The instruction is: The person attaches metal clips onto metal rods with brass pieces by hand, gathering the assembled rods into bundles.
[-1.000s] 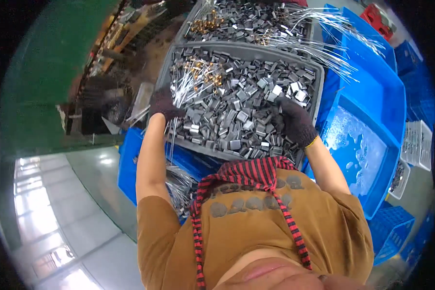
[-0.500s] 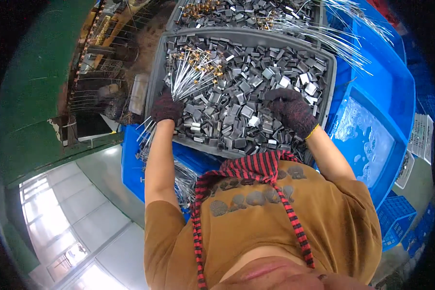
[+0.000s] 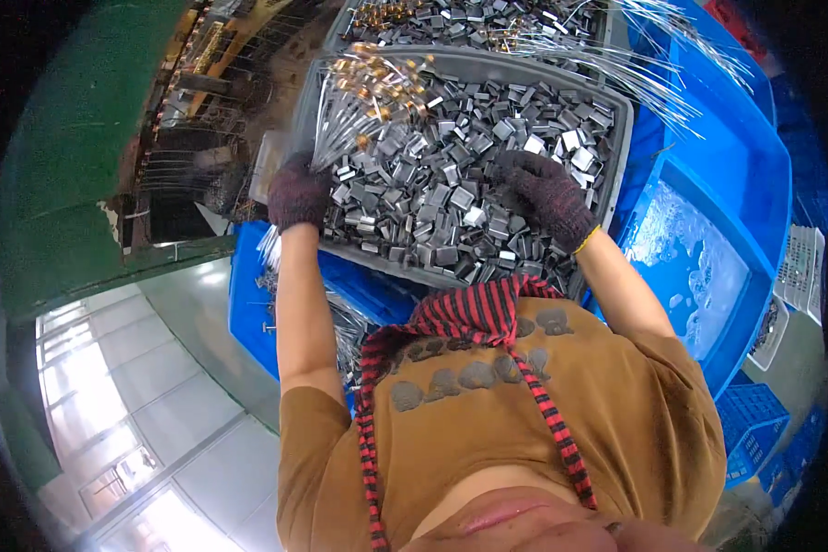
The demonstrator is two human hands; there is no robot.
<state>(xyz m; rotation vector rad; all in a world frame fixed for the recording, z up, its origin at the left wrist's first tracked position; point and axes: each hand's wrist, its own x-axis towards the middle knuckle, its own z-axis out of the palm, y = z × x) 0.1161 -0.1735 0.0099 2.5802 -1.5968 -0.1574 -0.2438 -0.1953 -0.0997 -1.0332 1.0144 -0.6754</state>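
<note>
A bundle of thin silvery metal rods (image 3: 337, 129) with brass-coloured ends is gripped in my gloved left hand (image 3: 298, 193). The coloured ends fan out over the far left of a grey tray (image 3: 622, 156), and the tails stick out below my fist. Small rectangular dark and shiny metal pieces (image 3: 442, 202) fill that tray in a loose heap. On the right side of the heap rests my gloved right hand (image 3: 547, 198), its fingers curled down among the pieces. Whatever it may hold is hidden by the glove.
Behind stands a second grey tray with similar pieces and more rods (image 3: 635, 78). A blue bin (image 3: 764, 267) with wet-looking contents is at the right, above a blue crate (image 3: 750, 428). Dark machinery with many wires (image 3: 207, 138) lies at the left. More rods lie below my left forearm.
My left hand has shifted slightly left, and the rod bundle's coloured ends have swung up toward the tray's far edge. My right hand has moved slightly left and toward the far side.
</note>
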